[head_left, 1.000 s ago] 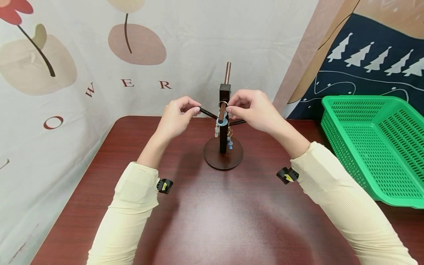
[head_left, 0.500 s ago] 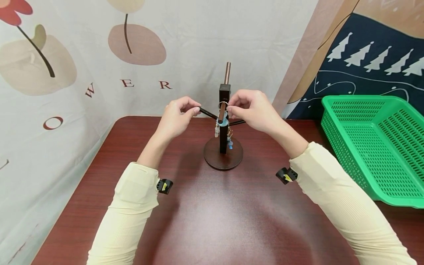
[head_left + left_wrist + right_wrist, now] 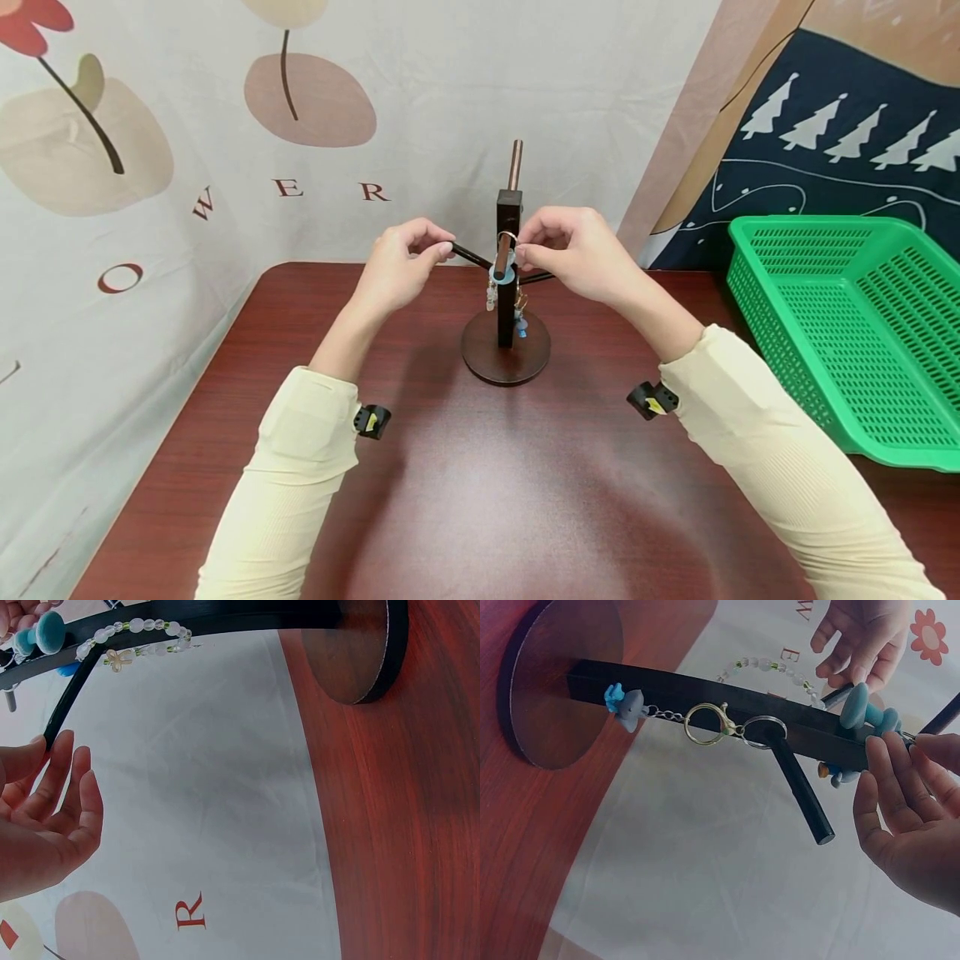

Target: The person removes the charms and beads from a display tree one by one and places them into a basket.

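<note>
A dark stand (image 3: 506, 321) with a black post, round base and side pegs stands on the table. My left hand (image 3: 401, 267) pinches the end of its left peg (image 3: 471, 254) between thumb and finger. On that peg hangs a clear-beaded bracelet (image 3: 136, 625) with a bow charm. My right hand (image 3: 577, 250) pinches a thin metal ring (image 3: 507, 234), which overlaps the front peg (image 3: 502, 258) in the head view. Beside its fingertips is a teal rounded charm (image 3: 870, 712). A keychain (image 3: 703, 724) with gold clasp and grey-blue figure hangs by its ring on the right peg (image 3: 802, 791).
A green perforated basket (image 3: 855, 342) is on the right side of the table (image 3: 465, 500). Behind the stand hangs a pale printed cloth (image 3: 442, 108), with a dark tree-patterned one (image 3: 832, 187) at the right. Another peg (image 3: 516, 167) sticks up behind the post.
My right hand has dipped slightly, and the metal ring has shifted a little with it. My left hand stays on the left peg, and the stand has not moved.
</note>
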Motion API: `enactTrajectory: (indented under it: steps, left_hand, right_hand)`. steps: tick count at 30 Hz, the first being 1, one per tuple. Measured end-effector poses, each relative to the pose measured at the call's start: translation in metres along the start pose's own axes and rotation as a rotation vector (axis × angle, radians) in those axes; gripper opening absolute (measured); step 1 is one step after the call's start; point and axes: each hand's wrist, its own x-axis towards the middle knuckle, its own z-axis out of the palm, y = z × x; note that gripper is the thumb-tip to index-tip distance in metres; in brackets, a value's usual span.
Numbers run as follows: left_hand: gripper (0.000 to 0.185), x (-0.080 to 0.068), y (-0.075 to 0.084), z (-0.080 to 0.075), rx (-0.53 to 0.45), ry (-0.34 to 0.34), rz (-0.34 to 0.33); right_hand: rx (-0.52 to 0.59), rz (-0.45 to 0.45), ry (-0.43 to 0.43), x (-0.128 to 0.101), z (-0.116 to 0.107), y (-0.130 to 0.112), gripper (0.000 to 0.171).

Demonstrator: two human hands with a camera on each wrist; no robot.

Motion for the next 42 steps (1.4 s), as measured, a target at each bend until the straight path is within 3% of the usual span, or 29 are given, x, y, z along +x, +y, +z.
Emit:
enactTrajectory:
  steps: [26, 42]
  left_hand:
    - [0.014, 0.002, 0.0, -0.001, 0.02, -0.016, -0.018]
    - [0.014, 0.002, -0.001, -0.001, 0.023, -0.012, 0.004]
  right_hand:
    - [-0.037, -0.058, -0.01, -0.008, -0.003, -0.009, 0.004]
    - [-0.091, -0.143, -0.042, -0.019, -0.001, -0.019, 0.007]
